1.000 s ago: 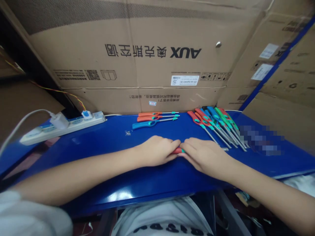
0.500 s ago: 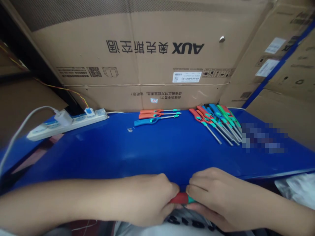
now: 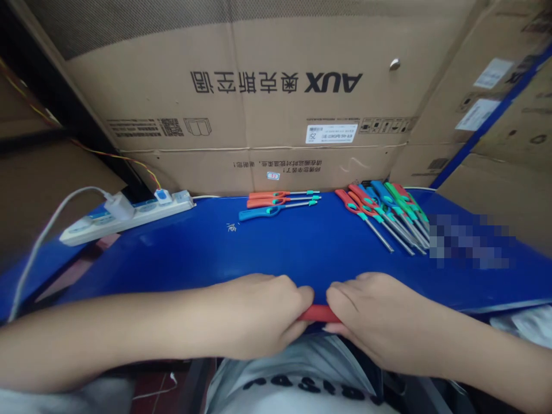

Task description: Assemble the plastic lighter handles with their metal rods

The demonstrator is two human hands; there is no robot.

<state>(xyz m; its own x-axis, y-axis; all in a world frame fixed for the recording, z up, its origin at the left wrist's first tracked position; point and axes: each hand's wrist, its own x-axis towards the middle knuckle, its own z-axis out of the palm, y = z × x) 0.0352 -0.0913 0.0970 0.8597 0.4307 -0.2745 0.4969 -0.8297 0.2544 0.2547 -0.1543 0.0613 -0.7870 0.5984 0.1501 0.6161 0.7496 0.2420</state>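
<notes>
My left hand [image 3: 263,313] and my right hand [image 3: 373,319] meet at the near edge of the blue table [image 3: 276,253], both closed round one red long-neck lighter [image 3: 318,314]. Only a short red stretch of it shows between my fingers. Three more lighters [image 3: 278,204], two red and one blue, lie side by side at the back middle. A pile of several red, blue and green lighters [image 3: 386,210] lies at the back right.
A white power strip [image 3: 129,215] with plugs and a white cable sits at the back left. Large cardboard boxes [image 3: 276,92] wall the table behind and on the right. A few tiny metal bits [image 3: 232,228] lie left of the three lighters.
Both hands pulled the red lighter from mid-table back to the near edge, dipped lower, then rose a little. The teal part seen earlier is now covered by my right hand.
</notes>
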